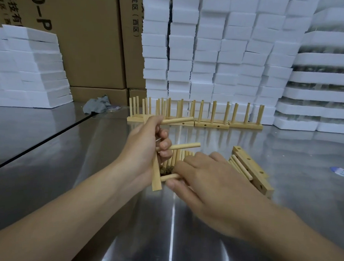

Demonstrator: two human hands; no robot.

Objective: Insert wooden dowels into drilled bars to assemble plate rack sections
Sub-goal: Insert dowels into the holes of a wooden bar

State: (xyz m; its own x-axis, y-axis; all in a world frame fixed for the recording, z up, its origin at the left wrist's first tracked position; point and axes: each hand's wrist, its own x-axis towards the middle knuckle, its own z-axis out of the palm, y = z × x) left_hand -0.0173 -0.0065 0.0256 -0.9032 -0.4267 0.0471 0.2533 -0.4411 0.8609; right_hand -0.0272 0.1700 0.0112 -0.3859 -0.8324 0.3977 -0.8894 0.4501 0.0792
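Masking the dowel pile (173, 160), the right hand (208, 177) apparently pinches one dowel (170, 177).

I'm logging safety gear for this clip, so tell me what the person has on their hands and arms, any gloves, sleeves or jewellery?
The left hand and right hand are bare, without gloves, and the left forearm and right forearm are uncovered to the picture's edge. No sleeve, watch, bracelet or ring is visible.

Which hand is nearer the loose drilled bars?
Right. The right hand sits just left of the drilled bars, pinching a dowel; the left hand is farther left, gripping a half-built section.
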